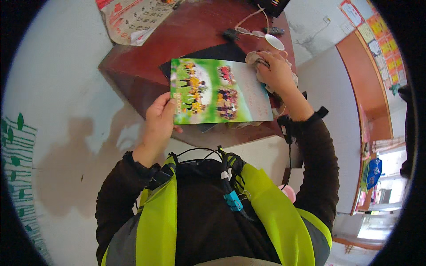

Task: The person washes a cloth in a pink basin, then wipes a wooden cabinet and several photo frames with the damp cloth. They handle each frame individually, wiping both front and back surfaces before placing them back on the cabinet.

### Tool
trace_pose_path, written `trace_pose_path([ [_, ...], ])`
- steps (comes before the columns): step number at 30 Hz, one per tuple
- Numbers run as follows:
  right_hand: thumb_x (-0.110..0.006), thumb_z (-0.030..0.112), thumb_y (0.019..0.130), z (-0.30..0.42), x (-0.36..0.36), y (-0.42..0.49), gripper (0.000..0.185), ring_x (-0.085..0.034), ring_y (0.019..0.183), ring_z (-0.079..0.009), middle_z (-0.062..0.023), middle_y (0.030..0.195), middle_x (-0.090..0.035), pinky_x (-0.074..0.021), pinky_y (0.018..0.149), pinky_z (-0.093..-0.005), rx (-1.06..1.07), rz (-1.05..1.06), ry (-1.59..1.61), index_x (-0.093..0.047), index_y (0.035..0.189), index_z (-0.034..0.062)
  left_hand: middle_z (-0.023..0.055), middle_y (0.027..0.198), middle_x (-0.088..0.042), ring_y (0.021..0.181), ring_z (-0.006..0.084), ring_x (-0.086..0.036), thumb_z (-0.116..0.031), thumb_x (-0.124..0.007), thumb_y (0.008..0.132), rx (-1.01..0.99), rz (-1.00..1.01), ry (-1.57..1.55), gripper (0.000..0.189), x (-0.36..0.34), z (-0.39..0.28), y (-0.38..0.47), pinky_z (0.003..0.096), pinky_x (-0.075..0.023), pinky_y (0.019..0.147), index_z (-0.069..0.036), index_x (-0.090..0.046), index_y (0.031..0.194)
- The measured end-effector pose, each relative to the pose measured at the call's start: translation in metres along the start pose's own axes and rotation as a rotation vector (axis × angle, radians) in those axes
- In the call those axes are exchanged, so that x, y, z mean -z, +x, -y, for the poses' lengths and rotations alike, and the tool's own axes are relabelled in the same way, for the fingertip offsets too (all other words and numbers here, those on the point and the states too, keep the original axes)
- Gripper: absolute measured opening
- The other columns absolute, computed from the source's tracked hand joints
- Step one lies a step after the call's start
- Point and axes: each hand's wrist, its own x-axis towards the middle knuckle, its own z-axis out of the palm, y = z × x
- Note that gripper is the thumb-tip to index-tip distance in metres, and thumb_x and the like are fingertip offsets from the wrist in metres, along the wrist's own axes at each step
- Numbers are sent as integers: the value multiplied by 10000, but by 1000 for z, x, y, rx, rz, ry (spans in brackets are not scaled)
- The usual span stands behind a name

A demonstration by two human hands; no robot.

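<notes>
My left hand point(163, 119) grips the left edge of a glossy sheet or booklet point(213, 79) printed with group photos on green, thumb on top. It is held above a dark red desk point(146, 69). My right hand point(276, 71) has a crumpled pale cloth point(254, 58) under its fingers, at the sheet's upper right corner. The cloth bulges out on both sides of that hand. Behind the sheet a dark flat object point(213, 53) lies on the desk, mostly covered.
Past my right hand stand a white cup point(275, 42), eyeglasses point(249, 32) and a remote control point(274, 30). A curled calendar point(133, 23) lies at the desk's far left. A wall runs along the left; a wooden-edged board point(366, 86) is at right.
</notes>
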Motion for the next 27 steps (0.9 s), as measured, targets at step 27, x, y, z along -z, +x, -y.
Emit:
trace_pose_path([
  [27,-638,55,690,128,3,-38,443,-530,1061,-347,-144,1197,-536,-436,889,-400,686,486,347,-635,1111,193,58,860,-605,539,98,-508,-132,-423,918,223,226,-207,201,15,-15,-3,257,-495,544,-37,-539,1053],
])
